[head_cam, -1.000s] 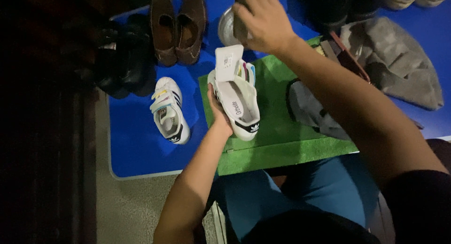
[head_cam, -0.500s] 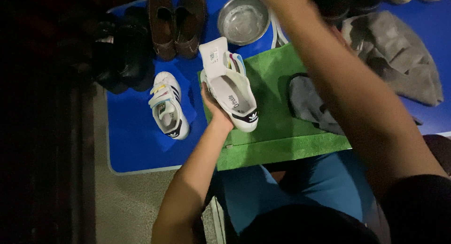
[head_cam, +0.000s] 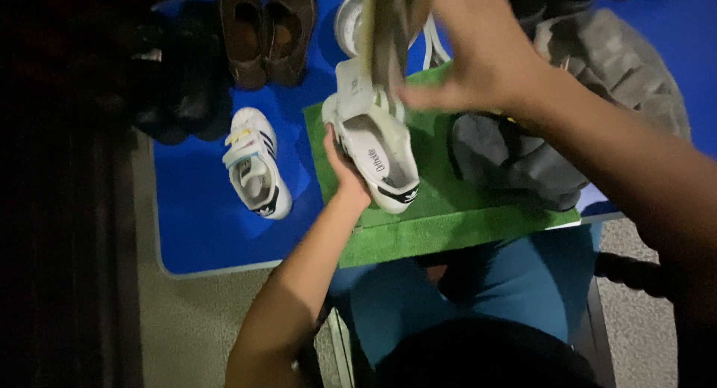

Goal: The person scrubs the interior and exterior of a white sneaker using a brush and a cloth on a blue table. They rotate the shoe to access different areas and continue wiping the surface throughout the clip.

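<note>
Over the green turf mat [head_cam: 448, 231], my left hand [head_cam: 345, 171] cups the white low-top sneaker [head_cam: 377, 145] from its left side. My right hand [head_cam: 478, 52] pinches a pale limp cloth strip [head_cam: 388, 29] directly above the shoe's opening.

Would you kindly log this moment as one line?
left hand: holds white sneaker | right hand: holds insole | base: green mat
</note>
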